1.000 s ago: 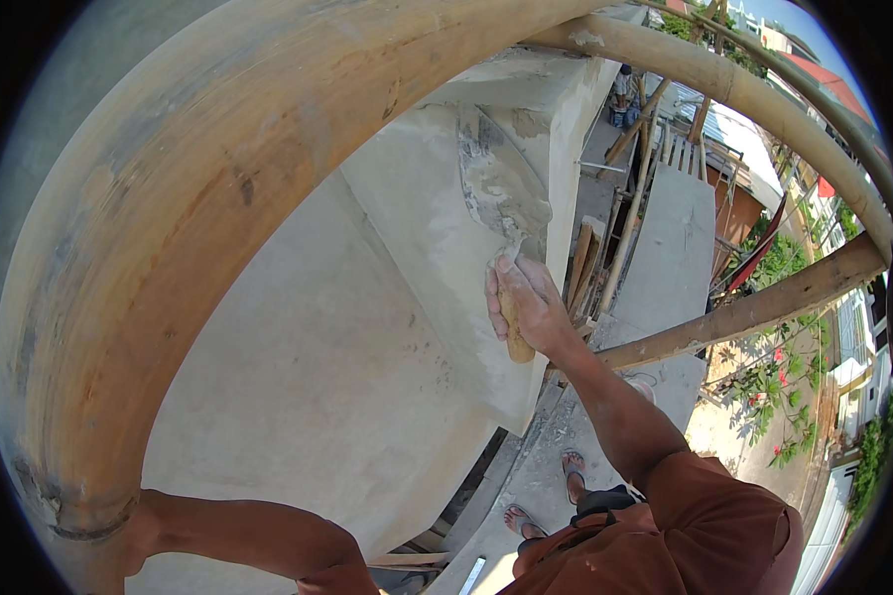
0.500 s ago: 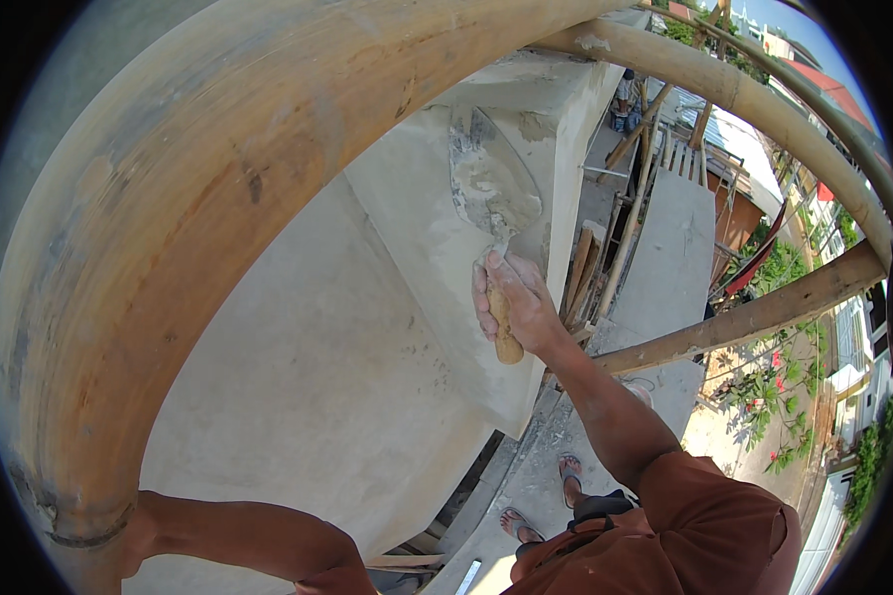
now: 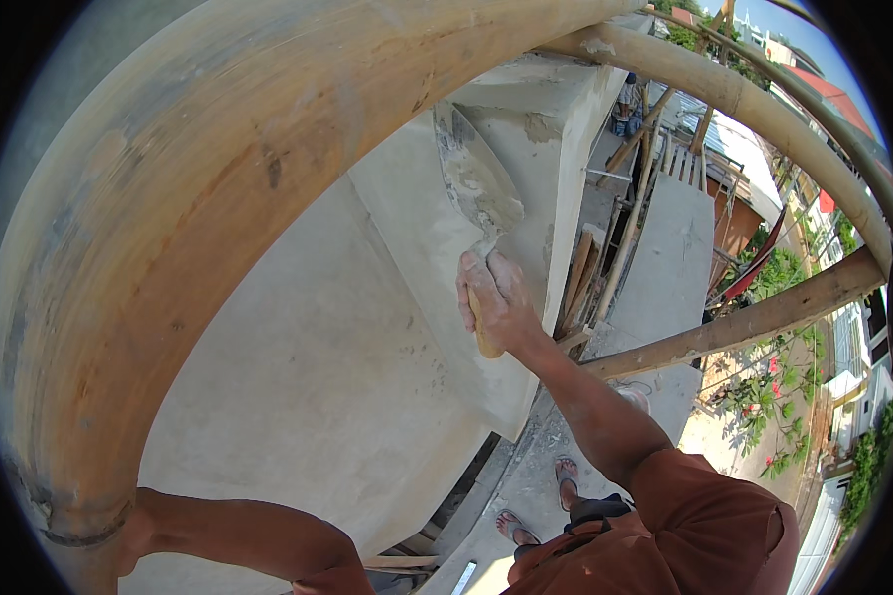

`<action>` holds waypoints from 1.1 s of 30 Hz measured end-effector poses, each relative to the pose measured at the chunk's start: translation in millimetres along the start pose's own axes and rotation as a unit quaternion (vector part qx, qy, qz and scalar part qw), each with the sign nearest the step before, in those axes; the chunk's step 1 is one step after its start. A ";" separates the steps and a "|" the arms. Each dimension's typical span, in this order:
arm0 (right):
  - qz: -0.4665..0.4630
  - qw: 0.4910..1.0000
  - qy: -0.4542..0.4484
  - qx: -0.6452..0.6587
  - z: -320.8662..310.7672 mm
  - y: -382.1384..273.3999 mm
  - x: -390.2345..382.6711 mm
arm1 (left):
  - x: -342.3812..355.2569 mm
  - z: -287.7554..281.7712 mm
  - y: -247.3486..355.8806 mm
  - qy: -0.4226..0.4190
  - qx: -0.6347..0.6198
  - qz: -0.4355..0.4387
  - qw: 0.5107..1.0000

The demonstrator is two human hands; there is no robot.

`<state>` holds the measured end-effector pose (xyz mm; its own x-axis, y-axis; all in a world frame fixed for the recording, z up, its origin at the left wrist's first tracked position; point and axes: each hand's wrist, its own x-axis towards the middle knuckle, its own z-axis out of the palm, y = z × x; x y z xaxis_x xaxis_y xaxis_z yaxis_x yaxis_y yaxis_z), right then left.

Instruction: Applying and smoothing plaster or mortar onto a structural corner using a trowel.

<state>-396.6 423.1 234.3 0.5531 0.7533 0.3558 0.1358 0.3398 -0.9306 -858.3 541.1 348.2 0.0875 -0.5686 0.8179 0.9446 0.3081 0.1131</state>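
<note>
My right hand [image 3: 501, 302], dusted with pale plaster, is closed around the wooden handle of a pointed trowel [image 3: 476, 174]. The blade points away from me and is smeared with wet plaster. It lies over the narrow upper band of a plastered grey wall [image 3: 318, 367], near the corner edge; I cannot tell whether it touches. At the lower left, my left hand [image 3: 132, 535] is against a thick bamboo pole [image 3: 218, 208]. That hand's fingers are hidden behind the pole.
The bamboo pole arches across the left and top. A wooden pole [image 3: 744, 322] crosses at right, near a grey plank walkway [image 3: 655, 248]. My sandalled feet [image 3: 516, 526] stand on a dusty ledge. Another person [image 3: 625, 104] is farther off. Plants and a street lie far below.
My right hand and the trowel have shifted slightly left. The blade has turned and looks narrower, tilted more on edge. My left hand has stayed at the pole.
</note>
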 end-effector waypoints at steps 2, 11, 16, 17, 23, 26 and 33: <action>0.014 1.000 0.015 0.011 1.8 -0.6 1.3 | 2.6 -4.5 8.9 0.004 0.017 0.005 1.000; -0.020 1.000 0.002 0.023 -25.5 3.6 -35.8 | 16.0 -15.2 52.1 0.018 0.087 0.015 0.996; -0.008 0.996 0.015 0.084 -35.5 -8.7 -42.4 | 27.3 -22.4 69.2 0.024 0.131 0.024 0.991; -0.006 0.995 0.002 0.099 -36.0 -12.4 -41.3 | 31.0 -23.3 71.9 0.027 0.140 0.025 0.990; 0.069 0.970 -0.066 0.223 -40.3 -8.4 -41.1 | 49.2 -27.4 94.8 0.042 0.186 0.035 0.981; 0.121 0.960 -0.085 0.236 -36.7 -3.3 -48.2 | 62.3 -25.0 102.5 0.055 0.209 0.044 0.975; 0.009 0.980 -0.057 0.193 -36.1 -1.0 -37.6 | 91.3 -15.6 119.5 0.089 0.268 0.069 0.957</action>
<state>-387.9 374.1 218.8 0.4548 0.8110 0.3679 -0.2056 0.4976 -0.8427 -732.4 514.1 427.6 0.2962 -0.6004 0.7428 0.6266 0.7091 0.3233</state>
